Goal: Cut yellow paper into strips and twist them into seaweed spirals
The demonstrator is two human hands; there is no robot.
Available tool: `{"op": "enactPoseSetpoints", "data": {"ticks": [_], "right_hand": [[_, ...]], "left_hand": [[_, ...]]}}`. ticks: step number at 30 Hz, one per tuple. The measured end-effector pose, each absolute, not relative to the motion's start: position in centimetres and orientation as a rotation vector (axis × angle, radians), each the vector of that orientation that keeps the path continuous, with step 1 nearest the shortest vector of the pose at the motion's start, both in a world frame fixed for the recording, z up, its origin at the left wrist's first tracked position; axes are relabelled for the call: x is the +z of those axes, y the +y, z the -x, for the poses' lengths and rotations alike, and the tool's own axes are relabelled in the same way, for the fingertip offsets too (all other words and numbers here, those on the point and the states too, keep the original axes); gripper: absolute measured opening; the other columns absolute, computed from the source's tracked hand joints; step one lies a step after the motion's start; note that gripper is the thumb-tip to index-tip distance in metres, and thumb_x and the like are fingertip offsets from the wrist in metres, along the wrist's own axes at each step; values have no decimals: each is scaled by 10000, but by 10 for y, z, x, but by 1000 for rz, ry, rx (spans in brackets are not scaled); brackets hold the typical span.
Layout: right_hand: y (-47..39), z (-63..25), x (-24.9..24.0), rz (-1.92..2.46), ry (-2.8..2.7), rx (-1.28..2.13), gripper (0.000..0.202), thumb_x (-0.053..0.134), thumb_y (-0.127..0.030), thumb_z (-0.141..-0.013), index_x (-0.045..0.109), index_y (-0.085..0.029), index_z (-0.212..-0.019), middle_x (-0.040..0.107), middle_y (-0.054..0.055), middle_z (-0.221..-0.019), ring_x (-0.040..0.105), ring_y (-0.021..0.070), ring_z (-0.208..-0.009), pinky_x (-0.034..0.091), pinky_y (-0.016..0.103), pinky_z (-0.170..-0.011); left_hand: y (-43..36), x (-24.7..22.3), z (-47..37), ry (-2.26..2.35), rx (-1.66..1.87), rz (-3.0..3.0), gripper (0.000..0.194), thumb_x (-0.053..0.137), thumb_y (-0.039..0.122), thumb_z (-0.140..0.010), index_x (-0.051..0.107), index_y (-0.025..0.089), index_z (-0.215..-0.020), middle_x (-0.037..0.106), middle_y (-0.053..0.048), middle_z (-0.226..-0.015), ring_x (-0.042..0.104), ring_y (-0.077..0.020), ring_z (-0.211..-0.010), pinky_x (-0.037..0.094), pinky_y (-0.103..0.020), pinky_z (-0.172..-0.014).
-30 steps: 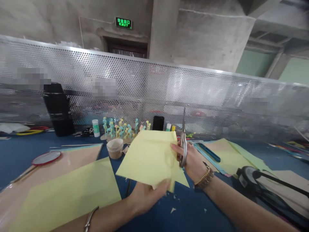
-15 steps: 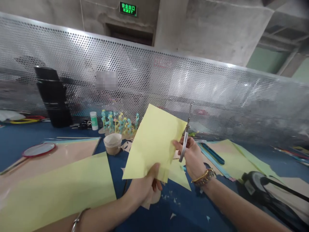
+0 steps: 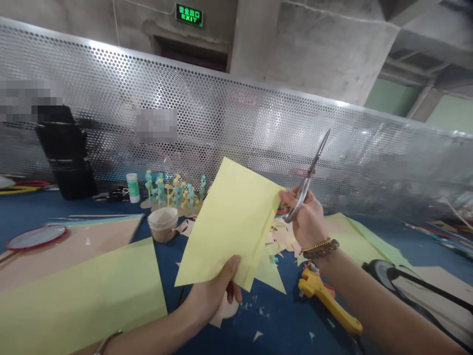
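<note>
A folded sheet of yellow paper (image 3: 229, 222) is held upright in front of me. My left hand (image 3: 216, 291) pinches its lower edge, thumb on the near face. Metal scissors (image 3: 305, 185) are in my right hand (image 3: 308, 217), blades pointing up and away from the sheet. The thumb and fingertips of that hand also touch the sheet's upper right edge. Below the paper lie pale paper scraps (image 3: 283, 236) and a yellow offcut (image 3: 270, 273). A yellow glue gun (image 3: 328, 301) rests on the table under my right forearm.
Left of the sheet stand a paper cup (image 3: 163, 224), a glue stick (image 3: 133, 188), small blue and yellow paper figures (image 3: 177, 190) and a black bottle (image 3: 68, 158). Large yellow paper (image 3: 92, 291) covers the left. A perforated metal divider (image 3: 251, 128) closes the back.
The scissors and my right hand have moved up and right, taking the blades away from the paper's edge. Right fingertips now touch that edge. The glue gun has come into view.
</note>
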State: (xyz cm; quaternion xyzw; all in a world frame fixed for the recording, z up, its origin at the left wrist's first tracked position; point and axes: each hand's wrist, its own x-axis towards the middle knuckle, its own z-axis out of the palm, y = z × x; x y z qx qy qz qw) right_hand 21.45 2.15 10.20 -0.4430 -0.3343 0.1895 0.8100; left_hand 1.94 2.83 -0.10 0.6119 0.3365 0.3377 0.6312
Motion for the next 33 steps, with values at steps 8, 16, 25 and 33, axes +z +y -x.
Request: {"op": "enactPoseSetpoints", "data": {"ticks": [8, 16, 25, 33], "right_hand": [[11, -190, 85, 1016, -791, 481, 372, 779, -308, -606, 471, -206, -790, 550, -65, -640, 517, 72, -508, 431, 192, -452], [2, -149, 41, 1165, -965, 574, 330, 766, -227, -607, 486, -198, -778, 552, -55, -686, 519, 83, -551, 446, 215, -485], [4, -157, 47, 1132, -921, 599, 234, 700, -242, -680, 511, -191, -807, 552, -50, -682, 527, 87, -571, 448, 216, -518], [-13, -154, 35, 1126, -810, 822, 304, 748, -202, -619, 525, -197, -826, 579, -51, -702, 533, 87, -565, 434, 197, -487]], "left_hand": [[29, 9, -15, 788, 884, -1283, 510, 529, 586, -759, 564, 165, -474, 552, -7, -410, 478, -106, -412, 410, -217, -465], [20, 16, -18, 871, 905, -1216, 460, 572, 599, -702, 626, 155, -590, 642, -60, -495, 539, -151, -435, 478, -281, -532], [18, 14, -16, 857, 846, -1168, 447, 563, 574, -719, 628, 152, -586, 654, -73, -505, 595, -186, -486, 518, -310, -579], [20, 11, -17, 838, 886, -1180, 454, 564, 575, -734, 648, 129, -732, 688, -82, -587, 646, -198, -550, 536, -311, -621]]}}
